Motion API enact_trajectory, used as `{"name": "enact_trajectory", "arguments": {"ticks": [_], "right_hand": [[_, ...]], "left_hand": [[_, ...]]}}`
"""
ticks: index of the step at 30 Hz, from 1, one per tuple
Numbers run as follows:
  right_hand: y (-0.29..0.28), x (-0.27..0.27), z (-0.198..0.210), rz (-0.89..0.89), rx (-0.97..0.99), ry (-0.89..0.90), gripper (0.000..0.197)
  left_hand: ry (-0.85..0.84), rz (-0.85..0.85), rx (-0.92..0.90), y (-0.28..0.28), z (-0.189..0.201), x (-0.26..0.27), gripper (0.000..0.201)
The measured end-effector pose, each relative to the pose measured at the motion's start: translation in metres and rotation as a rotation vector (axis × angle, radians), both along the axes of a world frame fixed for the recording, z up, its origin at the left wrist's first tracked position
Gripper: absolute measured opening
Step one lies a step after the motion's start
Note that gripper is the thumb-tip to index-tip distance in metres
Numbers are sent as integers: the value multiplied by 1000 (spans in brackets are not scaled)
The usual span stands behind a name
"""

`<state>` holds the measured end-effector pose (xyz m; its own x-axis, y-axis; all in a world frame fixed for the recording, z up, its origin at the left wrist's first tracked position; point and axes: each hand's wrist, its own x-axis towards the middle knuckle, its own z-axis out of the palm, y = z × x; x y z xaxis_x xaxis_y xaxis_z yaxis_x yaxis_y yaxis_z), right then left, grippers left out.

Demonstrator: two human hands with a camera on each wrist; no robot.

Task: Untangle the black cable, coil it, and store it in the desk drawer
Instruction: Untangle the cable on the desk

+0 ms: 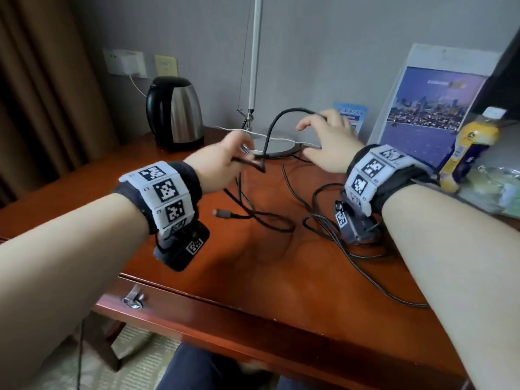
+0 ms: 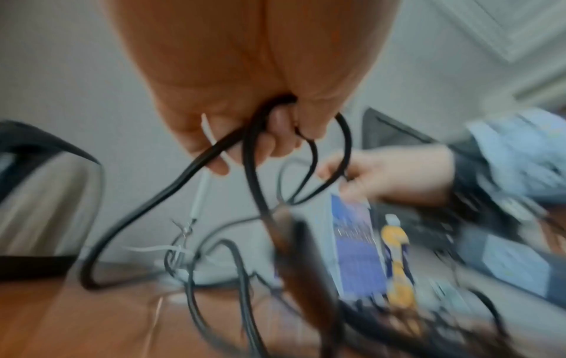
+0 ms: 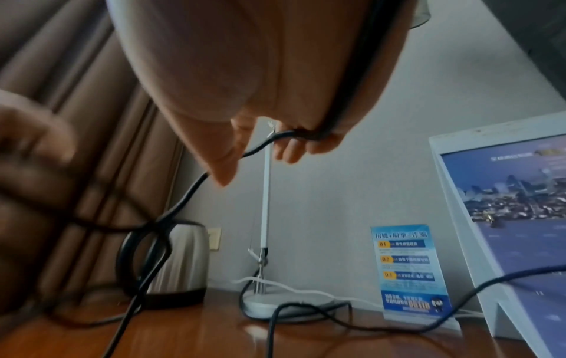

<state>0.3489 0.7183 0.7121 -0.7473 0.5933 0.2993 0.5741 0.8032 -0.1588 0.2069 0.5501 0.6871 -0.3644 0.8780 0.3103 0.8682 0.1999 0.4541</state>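
The black cable (image 1: 292, 109) arcs through the air between my two hands above the wooden desk (image 1: 253, 277). More of it lies in loose loops on the desk, and its plug end (image 1: 218, 213) rests near my left wrist. My left hand (image 1: 244, 157) grips several crossing strands of the black cable (image 2: 137, 210), its fingers (image 2: 275, 145) curled round them. My right hand (image 1: 315, 128) is raised further back. There the black cable (image 3: 188, 193) runs down the palm and bends under its fingers (image 3: 291, 150). The desk drawer (image 1: 197, 313), with a metal handle (image 1: 133, 298), looks shut.
A steel kettle (image 1: 176, 114) stands at the back left. A lamp base (image 1: 278, 143) with a white cord sits just behind my hands. A blue card (image 1: 350, 112), a framed city picture (image 1: 430, 114) and a yellow bottle (image 1: 472, 147) stand at the right.
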Motion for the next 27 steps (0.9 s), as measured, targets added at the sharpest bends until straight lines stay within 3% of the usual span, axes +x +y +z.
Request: {"name": "enact_trajectory", "arguments": {"ticks": [4, 7, 9, 12, 16, 21, 27], "right_hand": [[-26, -6, -9, 119, 45, -52, 51], [-44, -20, -19, 292, -41, 73, 34], [-54, -24, -27, 390, -211, 220, 19], [-65, -20, -41, 307, -461, 356, 16], [-73, -9, -55, 216, -427, 570, 24], [-81, -6, -54, 268, -446, 326, 20], [-76, -8, -61, 251, -412, 466, 17]], "left_hand": [[-89, -4, 134, 0, 13, -8, 16], [-114, -50, 178, 4, 10, 0, 15], [-151, -48, 214, 5, 6, 3, 13], [-197, -10, 256, 1, 1, 1, 7], [-245, 50, 292, -3, -6, -4, 20], [-307, 56, 358, -2, -11, -3, 11], [-333, 43, 310, -11, -10, 1, 15]]}}
